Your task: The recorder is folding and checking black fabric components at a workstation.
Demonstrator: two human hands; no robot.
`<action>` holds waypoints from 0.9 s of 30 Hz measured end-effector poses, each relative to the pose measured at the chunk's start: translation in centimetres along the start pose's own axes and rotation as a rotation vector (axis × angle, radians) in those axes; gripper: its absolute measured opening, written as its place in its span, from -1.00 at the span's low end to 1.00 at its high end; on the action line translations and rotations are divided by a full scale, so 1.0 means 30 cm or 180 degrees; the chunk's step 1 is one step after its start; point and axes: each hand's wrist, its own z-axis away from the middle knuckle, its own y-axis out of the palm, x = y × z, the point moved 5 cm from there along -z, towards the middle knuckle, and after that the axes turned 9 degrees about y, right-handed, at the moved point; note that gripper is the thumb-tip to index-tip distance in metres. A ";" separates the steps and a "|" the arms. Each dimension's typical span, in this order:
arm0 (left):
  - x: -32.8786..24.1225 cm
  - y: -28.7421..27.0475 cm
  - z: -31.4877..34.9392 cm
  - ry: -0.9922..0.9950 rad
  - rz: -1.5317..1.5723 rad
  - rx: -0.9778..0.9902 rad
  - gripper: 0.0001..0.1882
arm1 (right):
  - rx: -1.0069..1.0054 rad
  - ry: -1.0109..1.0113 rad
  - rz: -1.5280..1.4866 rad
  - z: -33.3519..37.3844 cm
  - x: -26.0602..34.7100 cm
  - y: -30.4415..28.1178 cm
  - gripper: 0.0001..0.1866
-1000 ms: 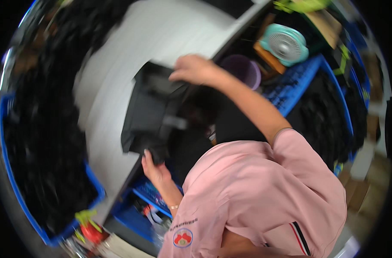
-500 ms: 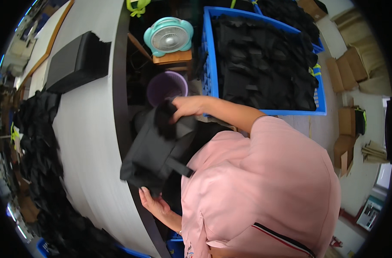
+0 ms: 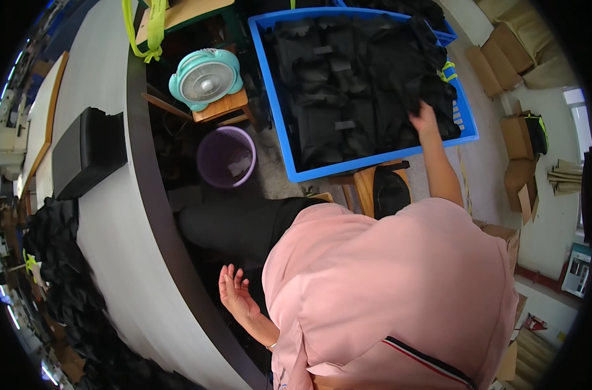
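Observation:
At the right end of a blue crate (image 3: 374, 160), my right hand (image 3: 424, 121) is closed on the edge of a black fabric piece (image 3: 432, 92). Its fingertips are partly buried in the dark cloth. Several similar black fabric pieces (image 3: 338, 97) fill the crate in stacked rows. My left hand (image 3: 240, 298) hangs beside the table edge with its fingers apart and loosely bent, holding nothing.
A long grey table (image 3: 124, 240) runs along the left, bearing a black boxy piece (image 3: 91, 155) and a black fabric heap (image 3: 68, 273). Ahead are a purple basket (image 3: 208, 158), a turquoise fan (image 3: 206, 78) on a wooden stool, and another stool (image 3: 366, 192) before the crate.
The black fabric piece has left my lap area. My right hand has swung right to the crate, while my left hand has let go and stays near the table edge. The view has shifted right.

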 end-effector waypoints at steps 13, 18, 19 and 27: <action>0.053 -0.069 0.103 -0.0064 0.0381 -0.0837 -0.61 | -0.1972 -0.1293 0.4932 -0.401 0.247 0.227 -0.36; 0.092 -0.118 0.115 0.0443 0.0693 -0.1112 -0.67 | 0.0261 -0.3075 0.3815 0.003 -0.434 0.816 -0.35; 0.107 -0.142 0.120 0.0346 0.0698 -0.1332 -0.68 | 0.1018 -0.3338 0.3893 0.146 -0.576 0.924 -0.39; 0.090 -0.257 0.150 0.0782 0.0936 -0.1481 -0.71 | 0.5111 -0.3825 0.3237 1.297 -1.343 1.405 -0.51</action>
